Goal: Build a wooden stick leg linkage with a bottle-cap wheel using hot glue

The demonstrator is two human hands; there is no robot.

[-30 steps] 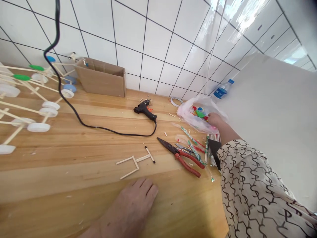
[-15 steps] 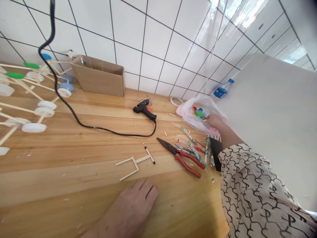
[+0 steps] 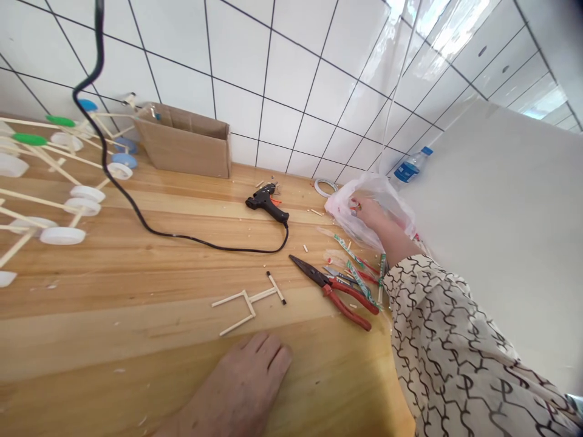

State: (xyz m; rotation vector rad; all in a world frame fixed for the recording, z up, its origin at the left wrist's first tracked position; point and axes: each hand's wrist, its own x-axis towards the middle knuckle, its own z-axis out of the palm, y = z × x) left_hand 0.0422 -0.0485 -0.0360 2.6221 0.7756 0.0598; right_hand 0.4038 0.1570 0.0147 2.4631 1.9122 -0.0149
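My left hand (image 3: 241, 388) lies flat on the wooden table (image 3: 136, 279), fingers stretched out and holding nothing, just below a small frame of glued wooden sticks (image 3: 248, 301). My right hand (image 3: 368, 210) reaches into a thin plastic bag (image 3: 385, 194) of coloured bottle caps at the table's far right. Its fingers are inside the bag and mostly hidden. My patterned sleeve (image 3: 455, 358) covers the forearm.
Red-handled pliers (image 3: 339, 290) and striped stick wrappers (image 3: 357, 267) lie beside the bag. A black glue gun (image 3: 268, 202) trails its cord (image 3: 136, 209) leftward. A cardboard box (image 3: 184, 145) stands against the tiled wall. A stick-and-cap structure (image 3: 54, 182) is at left; a water bottle (image 3: 410, 167) stands behind the bag.
My right hand has moved from the bag's near edge up and left, deeper into the bag. My left hand has stayed flat on the table.
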